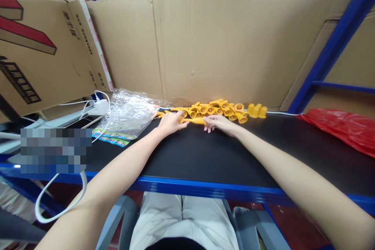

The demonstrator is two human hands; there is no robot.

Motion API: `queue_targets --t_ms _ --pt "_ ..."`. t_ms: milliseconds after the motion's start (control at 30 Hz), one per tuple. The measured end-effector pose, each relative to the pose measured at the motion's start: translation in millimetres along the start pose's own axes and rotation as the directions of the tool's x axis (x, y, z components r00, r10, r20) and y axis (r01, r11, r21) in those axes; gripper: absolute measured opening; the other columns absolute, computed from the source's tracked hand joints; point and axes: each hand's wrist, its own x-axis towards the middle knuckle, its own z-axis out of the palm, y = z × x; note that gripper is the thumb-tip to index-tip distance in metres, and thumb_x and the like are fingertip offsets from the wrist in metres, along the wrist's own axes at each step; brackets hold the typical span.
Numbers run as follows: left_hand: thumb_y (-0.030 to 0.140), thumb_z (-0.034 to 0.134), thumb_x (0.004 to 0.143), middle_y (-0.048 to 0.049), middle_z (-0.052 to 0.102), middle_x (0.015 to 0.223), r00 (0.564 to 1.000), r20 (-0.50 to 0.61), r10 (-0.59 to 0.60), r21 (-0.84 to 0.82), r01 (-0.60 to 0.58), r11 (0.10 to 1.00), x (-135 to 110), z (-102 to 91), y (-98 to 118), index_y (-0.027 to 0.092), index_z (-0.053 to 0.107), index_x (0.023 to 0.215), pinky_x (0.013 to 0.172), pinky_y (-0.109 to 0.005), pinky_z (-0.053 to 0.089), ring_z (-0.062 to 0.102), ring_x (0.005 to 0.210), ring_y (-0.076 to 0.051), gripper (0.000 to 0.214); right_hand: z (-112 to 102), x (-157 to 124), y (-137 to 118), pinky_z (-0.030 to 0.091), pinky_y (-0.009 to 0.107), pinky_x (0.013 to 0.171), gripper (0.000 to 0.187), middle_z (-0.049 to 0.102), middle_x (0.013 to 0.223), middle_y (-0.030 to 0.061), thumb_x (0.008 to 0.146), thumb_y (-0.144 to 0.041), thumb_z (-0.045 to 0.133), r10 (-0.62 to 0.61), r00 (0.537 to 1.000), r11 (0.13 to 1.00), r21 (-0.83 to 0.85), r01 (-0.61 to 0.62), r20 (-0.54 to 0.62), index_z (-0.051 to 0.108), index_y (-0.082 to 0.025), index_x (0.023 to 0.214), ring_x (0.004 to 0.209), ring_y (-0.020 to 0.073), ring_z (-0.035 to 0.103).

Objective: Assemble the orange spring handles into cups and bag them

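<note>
A slim yellow piece [198, 120] is held lengthwise, low over the black counter [205, 156], in front of the person and just on the near side of a heap. The left hand [170, 124] has its grip pinched on the left end, thumb and fingers pressed in around it, while the right hand [221, 122] pinches the right end between thumb and fingertips, its other fingers curled below. Right behind the hands lies the heap of yellow horn-shaped pieces [211, 111], many with their round hollow mouths facing the person; beside its right end stands a yellow cluster of short, blocky shapes [257, 111]. To the left of the left hand, a clear plastic bag [131, 111] with a colourful printed edge lies crumpled, and beyond it sits a white adapter [101, 106] with cables. Far to the right, a red plastic bag [340, 129] spreads over the counter. A tall cardboard sheet [234, 43] closes off the back, a printed cardboard box [43, 62] stands at the left, and a slanting blue post [328, 47] rises at the right. Below the counter's blue front edge show the person's pale trousers [184, 218].
</note>
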Motion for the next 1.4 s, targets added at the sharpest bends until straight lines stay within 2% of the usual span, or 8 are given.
queue_targets --t_ms 400,700,833,1000,1100,1233,1333,1400 --pt "0.054 0.049 0.076 -0.0016 0.065 0.075 1.000 0.005 -0.008 -0.025 0.009 1.000 -0.3 0.3 -0.8 0.023 0.055 0.099 0.058 -0.025 0.039 0.062 0.070 -0.020 0.039 2.9 3.3 -0.2 0.038 0.023 0.051 0.043 0.067 0.069 0.0085 0.078 -0.054 0.051 0.051 0.998 0.998 0.040 -0.049 -0.035 0.058 -0.013 0.068 0.054 0.0108 0.057" --pt "0.060 0.048 0.074 -0.0027 0.064 0.081 0.992 0.125 0.012 -0.096 0.000 0.995 1.1 0.3 -3.8 0.024 0.048 0.112 0.063 -0.027 0.041 0.061 0.074 -0.020 0.053 1.1 7.8 6.4 0.039 0.022 0.046 0.033 0.068 0.071 0.0081 0.076 -0.046 0.059 0.117 0.989 0.969 0.227 -0.095 -0.086 0.058 -0.013 0.078 0.052 0.0114 0.059" --pt "0.059 0.044 0.077 -0.0017 0.063 0.085 0.990 0.137 0.031 -0.161 -0.009 0.987 0.6 -0.9 -4.4 0.026 0.039 0.124 0.065 -0.028 0.043 0.061 0.077 -0.020 0.057 0.4 8.5 6.0 0.048 0.025 0.055 0.027 0.069 0.080 0.0096 0.077 -0.038 0.060 0.174 0.978 0.915 0.385 -0.118 -0.113 0.059 -0.014 0.089 0.058 0.0139 0.063" --pt "0.048 0.034 0.086 -0.0077 0.058 0.110 0.990 0.075 -0.121 -0.154 0.131 0.979 4.0 3.4 -17.2 0.023 0.032 0.130 0.078 -0.032 0.043 0.057 0.097 -0.022 0.050 -6.3 7.9 -3.1 0.051 0.029 0.064 0.020 0.069 0.081 0.0076 0.080 -0.036 0.055 0.156 0.957 0.900 0.434 -0.036 -0.244 0.056 -0.018 0.089 0.059 0.0139 0.062" --pt "0.040 0.036 0.085 -0.0139 0.050 0.123 0.962 0.051 -0.268 -0.043 0.270 0.962 6.5 10.4 -32.0 0.017 0.037 0.126 0.090 -0.037 0.037 0.047 0.113 -0.026 0.047 -14.9 6.8 -11.1 0.051 0.030 0.062 0.020 0.068 0.083 0.0066 0.080 -0.039 0.053 0.085 0.910 0.919 0.385 0.085 -0.405 0.051 -0.020 0.087 0.063 0.0160 0.064" --pt "0.042 0.039 0.081 -0.0177 0.042 0.130 0.879 0.150 -0.452 0.089 0.444 0.892 6.2 20.8 -49.2 0.015 0.039 0.124 0.092 -0.040 0.035 0.039 0.120 -0.031 0.050 -30.4 6.7 -17.0 0.050 0.030 0.059 0.030 0.067 0.083 0.0047 0.075 -0.045 0.057 0.021 0.778 0.944 0.268 0.191 -0.628 0.040 -0.024 0.087 0.067 0.0190 0.065" --pt "0.047 0.035 0.082 -0.0208 0.043 0.129 0.839 0.270 -0.472 0.155 0.446 0.882 4.8 28.0 -55.9 0.011 0.042 0.121 0.098 -0.044 0.029 0.037 0.122 -0.033 0.054 -41.0 9.4 -16.7 0.049 0.031 0.060 0.038 0.066 0.088 0.0056 0.073 -0.048 0.058 -0.048 0.693 0.970 0.130 0.203 -0.719 0.035 -0.025 0.093 0.068 0.0196 0.065" --pt "0.049 0.033 0.082 -0.0220 0.039 0.133 0.839 0.293 -0.458 0.176 0.424 0.888 4.4 31.4 -57.7 0.010 0.042 0.121 0.099 -0.046 0.026 0.034 0.125 -0.033 0.056 -45.1 12.8 -15.4 0.049 0.031 0.061 0.042 0.064 0.093 0.0070 0.074 -0.051 0.056 -0.114 0.665 0.982 0.019 0.189 -0.738 0.035 -0.025 0.098 0.070 0.0194 0.065"
